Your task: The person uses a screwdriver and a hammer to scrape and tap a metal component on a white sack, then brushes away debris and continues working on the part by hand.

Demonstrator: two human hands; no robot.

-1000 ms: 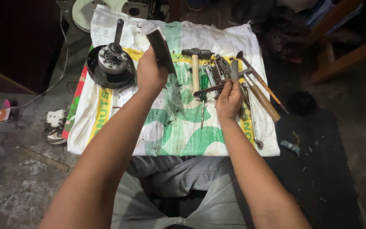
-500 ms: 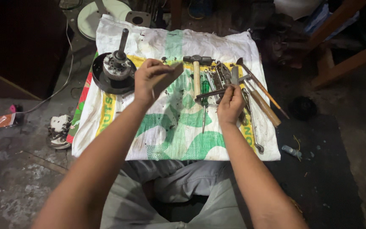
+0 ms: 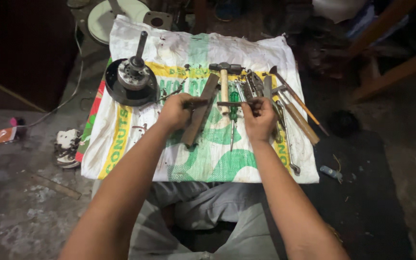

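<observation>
left hand (image 3: 173, 113) closed around a flat metal bar (image 3: 199, 115), which runs at a slant from the hand's far side down toward the near edge of the white sack (image 3: 121, 139); the bar's middle is hidden under the fingers. right hand (image 3: 260, 118) curled, fingertips pinched on a thin dark rod (image 3: 229, 103) that reaches left toward the bar; whether rod and bar touch cannot be made out. the rod crosses over a hammer (image 3: 224, 82) and a green-handled screwdriver (image 3: 234, 113). just right of the right hand lies a heap of tools (image 3: 290, 110), overlapping and too dim to sort singly; a spanner end (image 3: 293, 168) shows near the sack's corner. at the sack's far left stands a dark round motor part (image 3: 132, 79) with an upright shaft. a white disc (image 3: 103, 19) beyond the sack is cut off by the top edge. on the floor at left, a small white object (image 3: 67, 147), unclear in kind. both forearms run out of the lower edge.
</observation>
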